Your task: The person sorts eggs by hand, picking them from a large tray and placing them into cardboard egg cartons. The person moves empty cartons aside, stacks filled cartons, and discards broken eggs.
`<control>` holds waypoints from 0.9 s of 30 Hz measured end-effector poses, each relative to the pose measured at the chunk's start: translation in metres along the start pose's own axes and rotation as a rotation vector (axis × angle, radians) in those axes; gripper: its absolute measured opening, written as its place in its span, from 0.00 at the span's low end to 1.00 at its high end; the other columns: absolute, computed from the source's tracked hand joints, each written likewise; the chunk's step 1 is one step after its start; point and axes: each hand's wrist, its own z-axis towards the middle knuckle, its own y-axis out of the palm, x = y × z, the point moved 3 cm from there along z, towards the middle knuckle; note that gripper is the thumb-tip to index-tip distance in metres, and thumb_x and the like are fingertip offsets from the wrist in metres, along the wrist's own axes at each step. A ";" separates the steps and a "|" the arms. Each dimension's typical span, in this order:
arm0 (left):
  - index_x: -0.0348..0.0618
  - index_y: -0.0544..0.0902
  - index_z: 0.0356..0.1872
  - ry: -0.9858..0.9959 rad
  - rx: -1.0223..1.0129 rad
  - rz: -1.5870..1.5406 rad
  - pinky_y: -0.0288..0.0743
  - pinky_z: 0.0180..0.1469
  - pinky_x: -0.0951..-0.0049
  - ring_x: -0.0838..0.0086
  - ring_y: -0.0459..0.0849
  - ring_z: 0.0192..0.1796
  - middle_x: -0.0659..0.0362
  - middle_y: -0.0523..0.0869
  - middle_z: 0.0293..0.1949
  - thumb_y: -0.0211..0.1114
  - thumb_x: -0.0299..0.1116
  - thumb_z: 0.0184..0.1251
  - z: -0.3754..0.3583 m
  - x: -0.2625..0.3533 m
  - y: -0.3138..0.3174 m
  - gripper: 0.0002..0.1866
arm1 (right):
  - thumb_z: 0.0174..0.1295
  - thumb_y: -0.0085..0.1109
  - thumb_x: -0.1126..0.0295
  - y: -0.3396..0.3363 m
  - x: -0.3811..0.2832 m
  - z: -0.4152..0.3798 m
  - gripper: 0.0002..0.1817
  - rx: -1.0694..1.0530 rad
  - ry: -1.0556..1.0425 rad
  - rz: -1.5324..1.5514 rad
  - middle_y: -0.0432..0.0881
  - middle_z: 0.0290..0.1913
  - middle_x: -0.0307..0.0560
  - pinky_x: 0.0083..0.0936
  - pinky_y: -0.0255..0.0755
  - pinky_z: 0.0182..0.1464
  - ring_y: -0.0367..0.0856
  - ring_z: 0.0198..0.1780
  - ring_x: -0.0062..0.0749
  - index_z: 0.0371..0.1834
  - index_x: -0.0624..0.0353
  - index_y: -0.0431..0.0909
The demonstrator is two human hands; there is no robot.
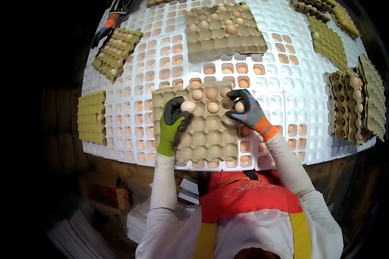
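Note:
My left hand, in a green and black glove, is closed on a pale egg above the left part of a cardboard egg tray. At that tray's right side, my right hand, in a grey and orange glove, has its fingers around another egg. Several brown eggs sit in the tray's upper cups, between my hands. The lower cups hold no eggs. Beneath lie white foam trays with square cells, some with eggs in them.
Another egg tray with several eggs lies farther back. More cardboard trays rest at the left, and stacked trays stand at the right edge. A co-worker's gloved hand touches a tray at the upper left.

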 end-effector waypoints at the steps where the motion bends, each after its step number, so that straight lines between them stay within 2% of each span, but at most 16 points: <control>1: 0.40 0.77 0.59 -0.065 -0.010 -0.148 0.78 0.43 0.77 0.76 0.81 0.41 0.60 0.82 0.43 0.72 0.31 0.62 0.006 -0.002 0.000 0.24 | 0.48 0.78 0.59 0.017 -0.008 0.005 0.27 -0.009 0.025 -0.287 0.79 0.51 0.47 0.36 0.78 0.52 0.82 0.50 0.42 0.53 0.50 0.81; 2: 0.39 0.75 0.61 -0.132 -0.011 -0.296 0.78 0.44 0.78 0.78 0.80 0.41 0.61 0.82 0.43 0.71 0.32 0.64 0.012 -0.003 0.000 0.25 | 0.48 0.77 0.57 0.039 -0.018 0.016 0.26 -0.095 0.040 -0.621 0.79 0.50 0.45 0.37 0.78 0.50 0.82 0.48 0.42 0.51 0.48 0.81; 3: 0.42 0.77 0.60 0.073 -0.053 0.198 0.79 0.44 0.74 0.73 0.82 0.41 0.60 0.82 0.43 0.70 0.33 0.62 0.027 -0.002 0.001 0.25 | 0.48 0.77 0.55 0.054 -0.023 0.023 0.26 -0.188 0.059 -0.954 0.78 0.49 0.44 0.37 0.79 0.49 0.82 0.47 0.43 0.50 0.47 0.82; 5: 0.45 0.77 0.60 0.455 -0.136 0.990 0.79 0.45 0.65 0.64 0.83 0.45 0.58 0.81 0.45 0.70 0.30 0.57 0.047 0.014 0.018 0.27 | 0.49 0.77 0.57 0.049 -0.026 0.020 0.23 -0.084 0.027 -0.760 0.78 0.48 0.45 0.37 0.79 0.48 0.82 0.45 0.42 0.48 0.48 0.82; 6: 0.50 0.80 0.57 0.414 -0.177 1.227 0.78 0.46 0.59 0.56 0.82 0.48 0.55 0.80 0.48 0.70 0.30 0.52 0.054 0.017 0.026 0.27 | 0.50 0.76 0.58 0.045 -0.026 0.015 0.22 -0.042 0.007 -0.667 0.78 0.47 0.45 0.37 0.79 0.47 0.82 0.44 0.42 0.47 0.48 0.82; 9: 0.51 0.81 0.53 0.546 -0.211 1.251 0.77 0.46 0.58 0.57 0.82 0.49 0.57 0.80 0.49 0.71 0.31 0.52 0.076 -0.023 0.024 0.23 | 0.60 0.68 0.65 0.000 -0.002 -0.009 0.19 -0.045 0.427 0.476 0.80 0.51 0.38 0.26 0.78 0.43 0.80 0.41 0.25 0.55 0.52 0.80; 11: 0.49 0.81 0.52 0.446 -0.206 1.167 0.78 0.43 0.62 0.59 0.83 0.45 0.56 0.82 0.48 0.71 0.32 0.54 0.071 -0.014 0.016 0.21 | 0.62 0.66 0.66 -0.020 -0.002 -0.013 0.22 0.072 0.335 0.792 0.80 0.53 0.35 0.21 0.77 0.41 0.78 0.42 0.19 0.60 0.52 0.78; 12: 0.49 0.80 0.53 0.363 -0.180 1.053 0.78 0.42 0.63 0.60 0.84 0.44 0.56 0.83 0.46 0.72 0.32 0.55 0.070 -0.014 0.009 0.22 | 0.62 0.65 0.67 -0.022 -0.001 -0.004 0.22 0.168 0.215 0.646 0.80 0.54 0.36 0.20 0.76 0.42 0.78 0.44 0.20 0.60 0.51 0.77; 13: 0.48 0.80 0.53 0.283 -0.157 0.944 0.78 0.42 0.64 0.62 0.84 0.42 0.55 0.83 0.45 0.72 0.33 0.56 0.069 -0.014 0.004 0.22 | 0.62 0.66 0.64 -0.026 -0.002 0.003 0.23 0.084 0.353 0.454 0.80 0.54 0.42 0.26 0.78 0.46 0.81 0.47 0.27 0.62 0.48 0.78; 15: 0.47 0.79 0.58 0.138 -0.063 0.334 0.75 0.38 0.75 0.74 0.82 0.36 0.60 0.84 0.39 0.68 0.35 0.66 0.059 -0.010 -0.002 0.20 | 0.59 0.69 0.62 -0.013 -0.004 0.022 0.26 0.157 0.034 -0.441 0.78 0.56 0.46 0.32 0.79 0.49 0.82 0.50 0.37 0.62 0.41 0.78; 17: 0.46 0.78 0.62 -0.210 -0.057 -0.319 0.71 0.37 0.85 0.86 0.78 0.35 0.65 0.83 0.40 0.61 0.33 0.76 0.044 0.003 0.001 0.17 | 0.51 0.73 0.55 0.010 -0.023 0.044 0.20 -0.059 0.130 -1.023 0.74 0.59 0.44 0.36 0.80 0.51 0.82 0.54 0.42 0.49 0.40 0.85; 18: 0.44 0.76 0.66 -0.173 -0.074 -0.296 0.76 0.41 0.79 0.81 0.79 0.41 0.62 0.81 0.48 0.54 0.31 0.79 0.043 0.013 0.014 0.18 | 0.52 0.73 0.54 0.017 -0.016 0.051 0.19 -0.096 0.158 -1.081 0.75 0.58 0.46 0.36 0.80 0.52 0.82 0.54 0.44 0.48 0.41 0.86; 19: 0.46 0.78 0.65 -0.081 -0.185 -0.159 0.76 0.43 0.76 0.78 0.80 0.42 0.62 0.81 0.47 0.62 0.35 0.75 0.060 -0.001 0.012 0.20 | 0.52 0.73 0.53 0.020 -0.013 0.055 0.19 -0.135 0.185 -1.141 0.76 0.58 0.47 0.36 0.79 0.52 0.82 0.54 0.47 0.47 0.41 0.87; 20: 0.49 0.80 0.63 0.233 -0.142 0.245 0.77 0.44 0.73 0.75 0.81 0.44 0.61 0.81 0.48 0.66 0.37 0.70 0.074 -0.010 0.015 0.21 | 0.55 0.72 0.53 0.012 -0.010 0.050 0.19 -0.063 0.208 -0.862 0.77 0.56 0.46 0.35 0.79 0.51 0.83 0.53 0.45 0.48 0.42 0.87; 23: 0.60 0.87 0.51 0.499 -0.122 1.117 0.79 0.45 0.59 0.59 0.82 0.51 0.56 0.77 0.54 0.76 0.40 0.52 0.070 0.015 0.051 0.21 | 0.68 0.62 0.47 -0.013 0.003 0.013 0.24 0.076 0.312 0.229 0.84 0.49 0.44 0.27 0.79 0.47 0.84 0.47 0.32 0.57 0.52 0.84; 27: 0.58 0.88 0.45 0.356 -0.273 1.475 0.78 0.43 0.55 0.57 0.81 0.47 0.56 0.76 0.50 0.78 0.40 0.50 0.083 0.010 0.076 0.18 | 0.75 0.49 0.40 -0.023 0.029 -0.041 0.31 -0.052 0.542 0.896 0.83 0.46 0.42 0.19 0.72 0.31 0.76 0.32 0.21 0.62 0.56 0.79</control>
